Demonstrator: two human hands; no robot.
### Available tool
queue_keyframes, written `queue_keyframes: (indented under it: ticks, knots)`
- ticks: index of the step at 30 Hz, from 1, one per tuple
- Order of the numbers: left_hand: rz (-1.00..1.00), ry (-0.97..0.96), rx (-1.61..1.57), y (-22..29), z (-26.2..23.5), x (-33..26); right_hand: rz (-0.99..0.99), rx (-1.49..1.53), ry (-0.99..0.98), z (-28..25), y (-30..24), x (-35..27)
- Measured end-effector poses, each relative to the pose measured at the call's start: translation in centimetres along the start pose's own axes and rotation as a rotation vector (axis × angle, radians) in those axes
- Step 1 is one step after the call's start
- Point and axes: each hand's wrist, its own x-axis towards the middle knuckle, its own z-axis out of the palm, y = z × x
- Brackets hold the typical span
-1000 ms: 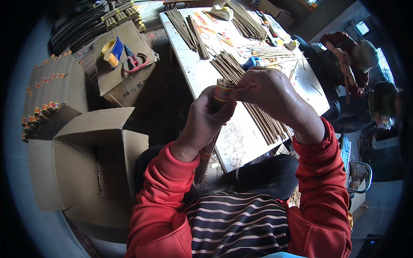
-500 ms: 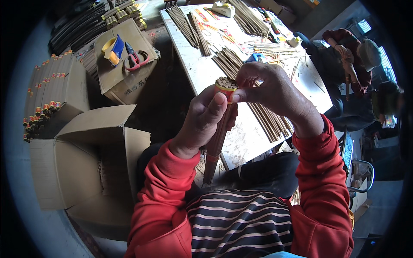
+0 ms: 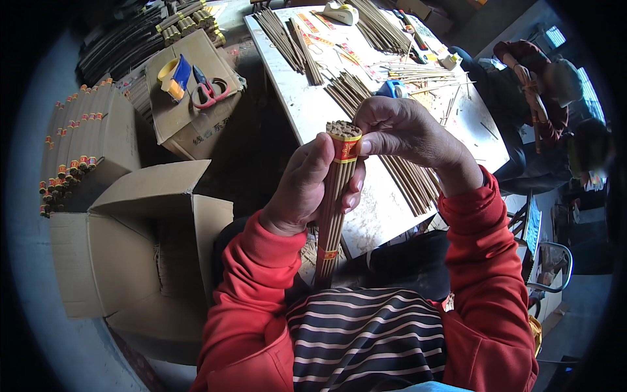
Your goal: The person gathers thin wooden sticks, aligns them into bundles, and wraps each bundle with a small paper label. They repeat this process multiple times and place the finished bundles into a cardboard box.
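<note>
Left hand point(image 3: 307, 189): wraps the upright incense bundle point(image 3: 334, 209), held above the lap.
Right hand point(image 3: 401, 127): pinches the yellow-red band at the bundle's top.
Table point(image 3: 385, 209): loose sticks lie beyond the hands.

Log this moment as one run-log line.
left hand: grips incense stick bundle upright | right hand: fingertips pinch yellow-red band near bundle top | nearby: open cardboard box, white table
</note>
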Motion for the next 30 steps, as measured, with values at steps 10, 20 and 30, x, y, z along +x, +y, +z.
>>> queue_keyframes:
  ticks: [10,20,30]
  knots:
    - [0.073,0.028,-0.010,1.8,0.9,-0.4,0.105,0.331,0.283,1.6,0.6,-0.7]
    - [0.731,0.318,-0.023,12.2,0.6,-4.1,0.224,0.508,0.221,1.9,-6.1,-11.3]
    - [0.659,0.719,-0.428,4.5,3.1,-0.4,-0.048,0.232,0.693,10.5,-3.7,-11.3]
